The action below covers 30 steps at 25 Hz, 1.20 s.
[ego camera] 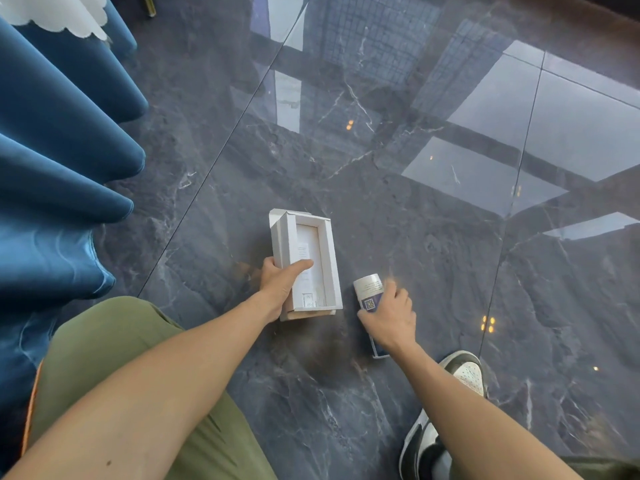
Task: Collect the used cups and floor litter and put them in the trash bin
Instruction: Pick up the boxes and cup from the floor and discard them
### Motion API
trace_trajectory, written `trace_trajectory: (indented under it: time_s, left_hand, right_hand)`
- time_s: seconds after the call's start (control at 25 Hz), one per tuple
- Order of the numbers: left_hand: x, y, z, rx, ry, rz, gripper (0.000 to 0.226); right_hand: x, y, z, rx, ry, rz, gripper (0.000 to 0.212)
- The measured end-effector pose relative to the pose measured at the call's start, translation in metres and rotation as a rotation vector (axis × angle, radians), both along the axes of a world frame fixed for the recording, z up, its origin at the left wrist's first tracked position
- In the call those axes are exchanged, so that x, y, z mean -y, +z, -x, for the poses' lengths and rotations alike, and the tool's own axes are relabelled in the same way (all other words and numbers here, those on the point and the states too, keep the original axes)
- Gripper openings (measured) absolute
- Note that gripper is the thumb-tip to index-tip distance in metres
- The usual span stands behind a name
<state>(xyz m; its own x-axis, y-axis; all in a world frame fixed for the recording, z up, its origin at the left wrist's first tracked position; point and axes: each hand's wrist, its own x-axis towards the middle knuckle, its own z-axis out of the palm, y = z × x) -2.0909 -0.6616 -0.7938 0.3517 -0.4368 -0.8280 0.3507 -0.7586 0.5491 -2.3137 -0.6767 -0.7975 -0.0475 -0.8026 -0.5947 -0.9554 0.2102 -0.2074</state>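
My left hand [282, 284] grips a white open cardboard box [304, 244] by its lower left side, thumb laid across its face; the box is held just above the dark floor. To its right, my right hand [393, 315] closes over a small white and blue carton [369, 289] that lies on the floor. The carton's lower end shows under my wrist. No cup and no trash bin are in view.
Glossy dark marble floor tiles [346, 150] reflect windows. Blue curtain folds [59, 174] hang along the left. My knee in green trousers [114, 341] is at lower left and my white and black shoe [464, 372] is at lower right.
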Motion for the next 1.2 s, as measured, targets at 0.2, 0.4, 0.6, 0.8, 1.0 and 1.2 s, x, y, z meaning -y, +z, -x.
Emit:
trace_trajectory:
  time_s: [0.2, 0.4, 0.6, 0.8, 1.0, 1.2]
  left_hand:
    - [0.006, -0.003, 0.012, 0.006, -0.069, 0.013, 0.071]
    - [0.018, 0.016, 0.022, 0.052, -0.118, 0.055, 0.072]
    - [0.008, 0.116, 0.037, 0.036, -0.110, 0.049, 0.070]
    - [-0.017, 0.268, 0.042, 0.037, -0.062, 0.051, 0.070]
    - [-0.072, 0.431, 0.022, 0.069, 0.013, 0.020, 0.071]
    - [-0.144, 0.563, -0.003, 0.024, 0.067, -0.008, 0.065]
  right_hand:
    - [0.008, -0.003, 0.007, 0.118, -0.168, 0.000, 0.058]
    - [0.057, 0.031, -0.004, 0.361, -0.494, 0.042, 0.052]
    - [0.060, 0.118, -0.009, 0.500, -0.631, 0.043, 0.059]
    - [0.043, 0.265, -0.016, 0.483, -0.549, -0.066, 0.075]
    - [0.000, 0.442, -0.037, 0.654, -0.454, -0.188, 0.060]
    - [-0.087, 0.582, -0.061, 0.696, -0.418, -0.283, 0.074]
